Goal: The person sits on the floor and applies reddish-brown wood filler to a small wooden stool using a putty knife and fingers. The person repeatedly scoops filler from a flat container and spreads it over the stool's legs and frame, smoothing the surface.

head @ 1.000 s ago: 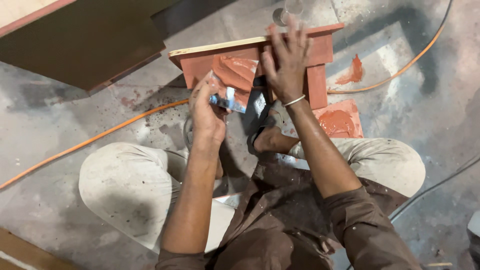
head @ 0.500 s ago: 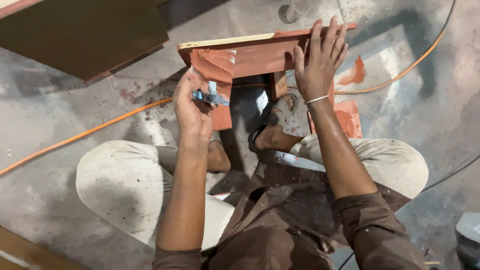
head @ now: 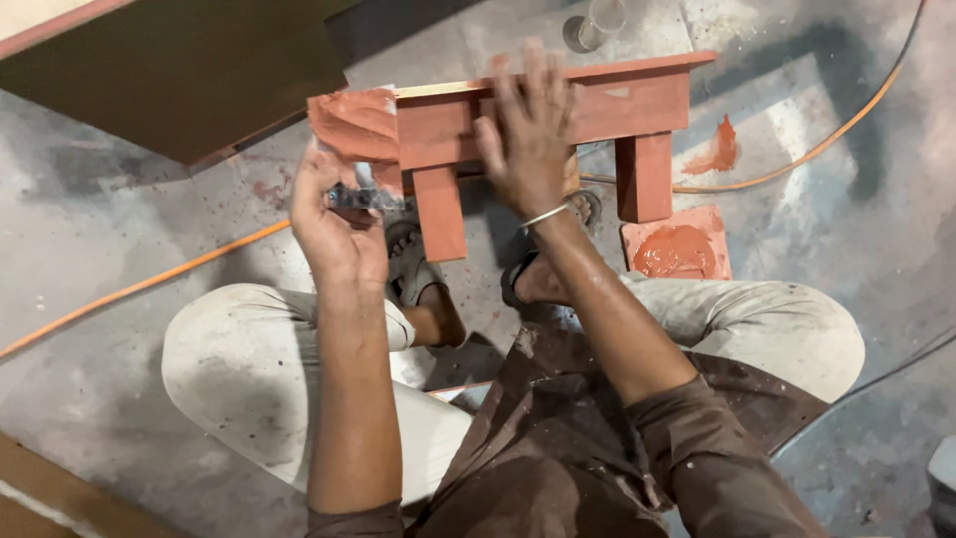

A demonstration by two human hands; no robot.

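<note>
A small wooden stool (head: 637, 105) coated in red-brown filler lies on its side on the floor in front of me, legs pointing toward me. My right hand (head: 528, 134) is spread flat on its rail, fingers apart, steadying it. My left hand (head: 334, 219) grips the handle of a wide putty knife (head: 354, 125) whose blade is smeared with red-brown paste and sits at the stool's left end. My feet in sandals rest just below the stool.
A square tile with a heap of red-brown paste (head: 677, 249) lies right of my knee. An orange cable (head: 149, 284) crosses the concrete floor. A dark brown board (head: 179, 70) lies at the upper left. A glass (head: 602, 20) stands beyond the stool.
The stool has shifted to the right in view. My right hand moved from its right end to the middle of the rail. My left hand raised the putty knife to the stool's left end.
</note>
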